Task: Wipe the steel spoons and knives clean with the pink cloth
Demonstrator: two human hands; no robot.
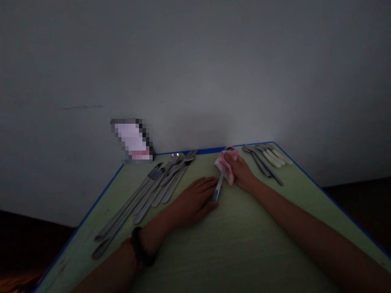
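Observation:
My right hand (242, 169) is closed on a crumpled pink and white cloth (226, 173), wrapped around the upper part of a metal piece of cutlery. It looks like a spoon (218, 190); a dark rounded end peeks out above the cloth, too dim to be sure. Its handle slants down toward me, and my left hand (197, 199), with a dark band at the wrist, grips the lower end between thumb and fingers. Left of that hand lies a group of metal cutlery (152, 189), with long handles, spoon bowls and forks partly overlapping.
At the table's far right lie dark-handled spoons (259, 160) and several white-handled utensils (273, 156). A blurred-out phone-like device (132, 140) leans on the grey wall (195, 73) at the back left. The pale green table (232, 252) has a blue edge.

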